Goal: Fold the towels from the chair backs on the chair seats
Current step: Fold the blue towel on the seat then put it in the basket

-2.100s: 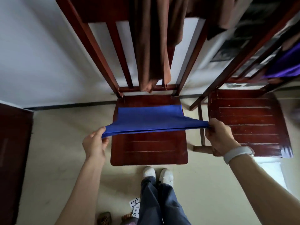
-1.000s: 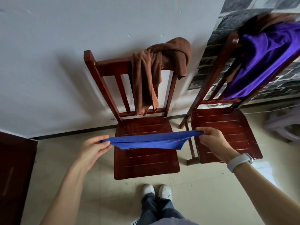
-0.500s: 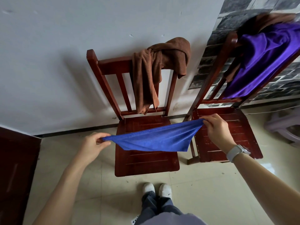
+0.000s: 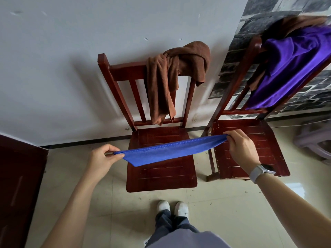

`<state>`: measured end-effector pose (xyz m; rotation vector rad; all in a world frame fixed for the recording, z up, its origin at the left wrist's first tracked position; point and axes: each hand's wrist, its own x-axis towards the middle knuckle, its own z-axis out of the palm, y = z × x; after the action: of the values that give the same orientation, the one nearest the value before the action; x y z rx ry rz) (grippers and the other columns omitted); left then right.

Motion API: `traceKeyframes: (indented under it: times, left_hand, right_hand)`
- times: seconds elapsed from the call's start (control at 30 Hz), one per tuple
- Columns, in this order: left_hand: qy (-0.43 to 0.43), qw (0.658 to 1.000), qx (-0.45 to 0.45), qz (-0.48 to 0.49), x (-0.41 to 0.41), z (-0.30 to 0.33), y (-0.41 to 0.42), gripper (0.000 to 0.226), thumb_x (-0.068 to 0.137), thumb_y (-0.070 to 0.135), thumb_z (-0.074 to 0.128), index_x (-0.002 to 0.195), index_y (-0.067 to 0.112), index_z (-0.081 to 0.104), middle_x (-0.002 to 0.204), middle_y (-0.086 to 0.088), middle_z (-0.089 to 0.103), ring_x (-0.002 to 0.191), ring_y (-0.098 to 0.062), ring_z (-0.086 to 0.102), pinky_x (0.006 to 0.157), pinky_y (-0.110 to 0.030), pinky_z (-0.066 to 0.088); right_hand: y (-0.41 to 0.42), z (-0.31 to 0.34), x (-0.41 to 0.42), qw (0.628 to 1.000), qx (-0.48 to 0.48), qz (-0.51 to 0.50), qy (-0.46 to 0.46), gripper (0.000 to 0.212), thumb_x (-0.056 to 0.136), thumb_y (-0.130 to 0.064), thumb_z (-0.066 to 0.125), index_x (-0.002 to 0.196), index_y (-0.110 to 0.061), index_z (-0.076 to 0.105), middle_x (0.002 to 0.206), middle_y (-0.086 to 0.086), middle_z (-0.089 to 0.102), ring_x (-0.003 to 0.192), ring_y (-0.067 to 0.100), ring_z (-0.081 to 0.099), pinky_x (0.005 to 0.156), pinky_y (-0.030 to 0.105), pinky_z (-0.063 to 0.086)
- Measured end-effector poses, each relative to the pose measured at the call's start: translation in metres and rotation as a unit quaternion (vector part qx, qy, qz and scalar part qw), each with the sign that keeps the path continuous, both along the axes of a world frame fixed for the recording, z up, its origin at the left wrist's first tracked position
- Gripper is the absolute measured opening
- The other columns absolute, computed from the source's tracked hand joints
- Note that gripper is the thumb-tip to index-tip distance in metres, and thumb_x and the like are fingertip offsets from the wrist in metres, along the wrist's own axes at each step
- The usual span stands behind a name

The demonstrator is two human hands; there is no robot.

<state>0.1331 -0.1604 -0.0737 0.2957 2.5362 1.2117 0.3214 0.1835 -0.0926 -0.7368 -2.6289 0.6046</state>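
**Blue towel mid-fold, two more w/ the chair backs**

While no folded towel lies on either seat yet, the job looks barely begun: one towel is in hand, and at least two others wait on the chair backs.

Left to right: the left hand pinches one end of the blue microfibre towel, thumb and fingers curled on the cloth. The towel stretches taut btwn both hands, hanging in the air above the slatted dark-red wooden seat of the left chair, not resting on it. It looks already doubled lengthwise, but I can't tell for sure. Behind it, a bunched brown terry towel drapes over that chair's back. The right hand, fingers closed over the other end, sits over the worn red seat of the right chair. On that chair's back hangs a purple towel, w/ some brown cloth behind it, too blurred to make out.

Left to do, I'd judge: finish and lay down the blue, then the brown and purple.
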Motion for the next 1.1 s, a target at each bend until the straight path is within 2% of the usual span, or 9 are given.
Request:
traceKeyframes:
  times: [0.07,0.17,0.27,0.47,0.57,0.63,0.77,1.0,1.1]
  left_hand:
    - [-0.028,0.999,0.029,0.011,0.003,-0.001,-0.003,0.026,0.071,-0.002,0.072,0.066,0.021,0.062,0.065,0.011,0.065,0.057,0.01,0.057,0.059,0.0,0.041]
    - [-0.039,0.998,0.047,0.029,0.005,-0.005,-0.009,0.025,0.073,-0.001,0.071,0.07,0.023,0.065,0.063,0.018,0.067,0.062,0.007,0.058,0.062,-0.001,0.041]
    - [-0.043,0.997,0.049,0.033,0.012,-0.011,-0.008,0.011,0.082,-0.003,0.061,0.082,0.008,0.061,0.087,0.002,0.066,0.08,-0.01,0.057,0.066,0.001,0.041]
    - [-0.012,0.993,0.081,0.091,0.048,-0.032,-0.006,0.01,0.089,-0.002,0.049,0.095,0.006,0.049,0.087,-0.008,0.057,0.073,-0.008,0.053,0.062,-0.003,0.039]
    - [-0.014,0.991,0.073,0.108,0.071,-0.047,-0.019,0.016,0.088,-0.006,0.049,0.096,0.007,0.054,0.09,-0.009,0.058,0.067,0.011,0.056,0.065,-0.002,0.04]
    - [-0.009,0.99,0.062,0.123,0.085,-0.056,-0.029,0.017,0.087,-0.008,0.05,0.096,0.006,0.056,0.089,-0.009,0.058,0.066,0.016,0.055,0.065,-0.001,0.04]
    - [-0.007,0.989,0.044,0.143,0.101,-0.074,-0.04,0.011,0.088,-0.002,0.052,0.094,0.006,0.056,0.089,-0.011,0.06,0.067,0.016,0.055,0.065,-0.002,0.038]
    - [-0.001,0.987,0.024,0.158,0.072,-0.096,-0.035,0.027,0.083,0.017,0.049,0.1,-0.001,0.057,0.087,-0.007,0.057,0.068,0.021,0.051,0.064,0.0,0.036]
    - [-0.011,0.988,0.0,0.156,0.032,-0.12,-0.029,0.026,0.084,0.018,0.053,0.1,-0.002,0.059,0.087,-0.008,0.059,0.065,0.012,0.052,0.064,-0.002,0.035]
  right_hand:
    - [0.002,0.002,0.0,1.0,-0.006,-0.002,0.029,0.017,0.086,0.002,0.049,0.096,0.001,0.064,0.098,0.017,0.063,0.088,0.034,0.061,0.076,0.04,0.052]
    - [0.006,0.005,-0.002,0.998,-0.057,0.009,0.014,0.017,0.084,0.01,0.051,0.094,0.004,0.063,0.092,0.018,0.066,0.085,0.034,0.062,0.075,0.031,0.045]
    - [0.003,0.003,0.0,0.995,-0.095,0.018,0.009,0.017,0.084,0.011,0.05,0.093,0.004,0.063,0.09,0.019,0.066,0.081,0.028,0.061,0.076,0.016,0.038]
    - [-0.028,-0.011,0.017,0.96,-0.27,-0.069,0.028,0.012,0.094,-0.005,0.041,0.101,-0.008,0.051,0.081,-0.005,0.054,0.071,0.013,0.052,0.067,0.028,0.039]
    - [-0.04,-0.022,0.037,0.958,-0.278,-0.069,0.009,0.01,0.093,-0.003,0.045,0.096,-0.012,0.049,0.08,0.001,0.054,0.07,0.014,0.052,0.064,0.017,0.04]
    - [-0.047,-0.031,0.052,0.963,-0.262,-0.062,-0.008,0.01,0.092,-0.002,0.045,0.095,-0.009,0.05,0.08,0.005,0.055,0.068,0.021,0.052,0.062,0.019,0.039]
    - [-0.06,-0.045,0.069,0.975,-0.214,-0.051,-0.02,0.012,0.093,-0.001,0.043,0.101,-0.001,0.051,0.086,0.005,0.055,0.074,0.026,0.05,0.07,0.031,0.036]
    - [-0.061,-0.065,0.041,0.972,-0.221,-0.073,-0.037,0.015,0.093,-0.01,0.046,0.102,-0.001,0.054,0.087,0.003,0.056,0.077,0.022,0.051,0.072,0.025,0.034]
    - [-0.051,-0.084,0.004,0.967,-0.235,-0.077,-0.058,0.011,0.091,-0.007,0.051,0.099,-0.002,0.056,0.08,0.004,0.057,0.072,0.029,0.057,0.067,0.03,0.041]
